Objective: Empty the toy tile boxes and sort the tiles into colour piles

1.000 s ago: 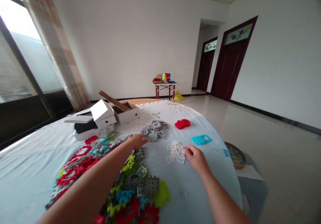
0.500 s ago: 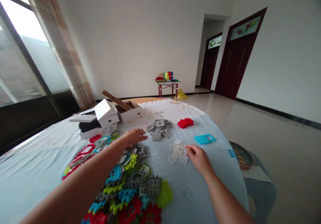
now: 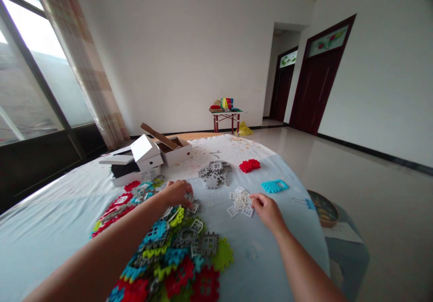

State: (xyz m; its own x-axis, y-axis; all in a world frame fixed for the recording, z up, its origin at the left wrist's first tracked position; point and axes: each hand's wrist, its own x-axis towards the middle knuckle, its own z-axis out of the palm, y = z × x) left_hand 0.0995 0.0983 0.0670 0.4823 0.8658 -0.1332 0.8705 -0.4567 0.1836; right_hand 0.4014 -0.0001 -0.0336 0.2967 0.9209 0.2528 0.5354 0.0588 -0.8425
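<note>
Left hand (image 3: 178, 193) perhaps touches mixed pile (image 3: 176, 254) edging onto open tablecloth (image 3: 259, 243).

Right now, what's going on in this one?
A person's left hand is at the mixed pile of coloured plastic pieces, the right hand beside the white lattice pieces. Grey, red and blue pieces lie in separate groups on the table. Whether either hand grips anything is unclear.

Gap right of pile (image 3: 174, 255), then white frames (image 3: 241, 202)
</note>
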